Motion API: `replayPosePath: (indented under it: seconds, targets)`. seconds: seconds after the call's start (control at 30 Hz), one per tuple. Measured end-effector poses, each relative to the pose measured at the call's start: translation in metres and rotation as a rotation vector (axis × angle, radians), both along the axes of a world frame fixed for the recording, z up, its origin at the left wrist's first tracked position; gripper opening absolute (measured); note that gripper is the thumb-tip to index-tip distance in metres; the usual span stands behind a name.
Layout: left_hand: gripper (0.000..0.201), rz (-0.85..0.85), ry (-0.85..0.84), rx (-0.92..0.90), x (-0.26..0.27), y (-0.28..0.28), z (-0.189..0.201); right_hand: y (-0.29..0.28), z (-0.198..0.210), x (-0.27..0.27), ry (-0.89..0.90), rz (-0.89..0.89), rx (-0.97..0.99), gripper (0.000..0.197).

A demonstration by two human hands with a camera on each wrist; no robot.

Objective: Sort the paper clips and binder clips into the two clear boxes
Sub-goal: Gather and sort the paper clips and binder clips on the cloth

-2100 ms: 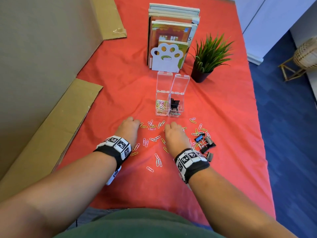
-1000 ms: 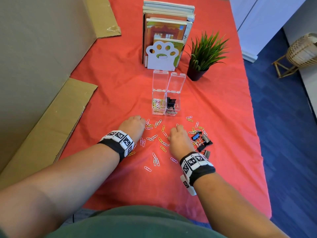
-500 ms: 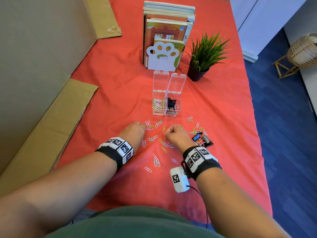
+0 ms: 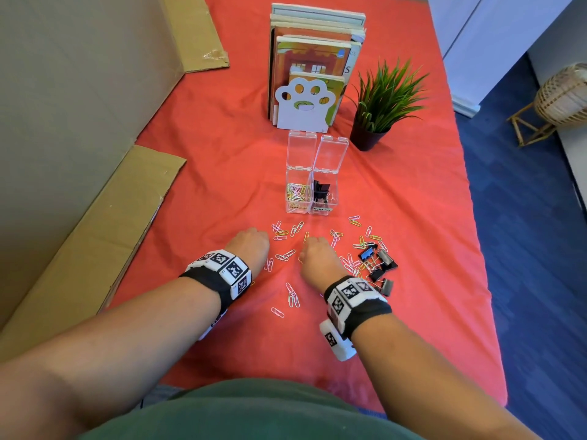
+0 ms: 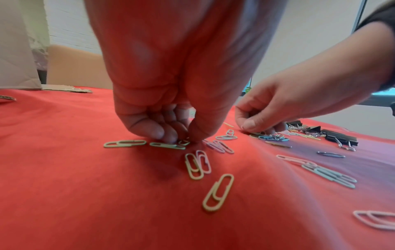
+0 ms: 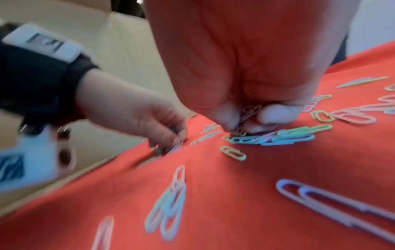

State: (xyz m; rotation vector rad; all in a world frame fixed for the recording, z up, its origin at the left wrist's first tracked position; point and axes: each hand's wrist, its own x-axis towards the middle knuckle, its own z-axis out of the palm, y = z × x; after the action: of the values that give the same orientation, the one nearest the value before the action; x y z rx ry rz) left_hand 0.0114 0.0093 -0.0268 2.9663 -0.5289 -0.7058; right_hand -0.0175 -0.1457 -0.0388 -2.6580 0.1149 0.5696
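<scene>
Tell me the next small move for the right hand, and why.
Probably lift the right hand and carry it to the left clear box. Its fingers already pinch several paper clips, that box holds paper clips and stands open, and the grip looks full.

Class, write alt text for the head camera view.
Both hands, left hand and right hand, pinch at paper clips scattered on a red cloth. Beyond stand two open clear boxes; loose binder clips lie right.
</scene>
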Motion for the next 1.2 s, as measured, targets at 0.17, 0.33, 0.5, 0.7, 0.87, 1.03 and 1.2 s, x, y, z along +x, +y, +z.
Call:
replayPosePath:
  seconds: [0.17,0.33,0.5,0.7,0.87,1.03,1.2]
  targets:
    - [0.023,0.014,-0.022,-0.058,-0.003,0.004,-0.008,-0.018,0.012,0.005,0.187,-0.432,0.491,0.022]
    - [0.03,0.071,-0.009,-0.101,-0.005,0.004,-0.007,-0.026,0.019,-0.007,0.248,-0.727,0.927,0.022]
    - [0.032,0.104,0.011,-0.101,-0.005,0.002,-0.005,-0.021,0.01,-0.014,0.104,-0.34,0.3,0.011]
    - [0.03,0.103,0.003,-0.122,-0.007,0.003,-0.006,-0.007,-0.002,-0.033,-0.093,0.049,-0.134,0.033]
    - [0.019,0.181,-0.046,-0.33,-0.009,0.009,-0.006,-0.008,0.01,-0.021,0.027,-0.111,0.109,0.016]
    - [0.027,0.475,0.226,-0.587,-0.006,0.014,-0.002,-0.017,0.024,-0.012,0.193,-0.619,0.809,0.021]
    - [0.032,0.86,0.521,-0.911,-0.009,0.009,0.007,-0.017,0.022,-0.018,0.234,-0.56,0.636,0.018]
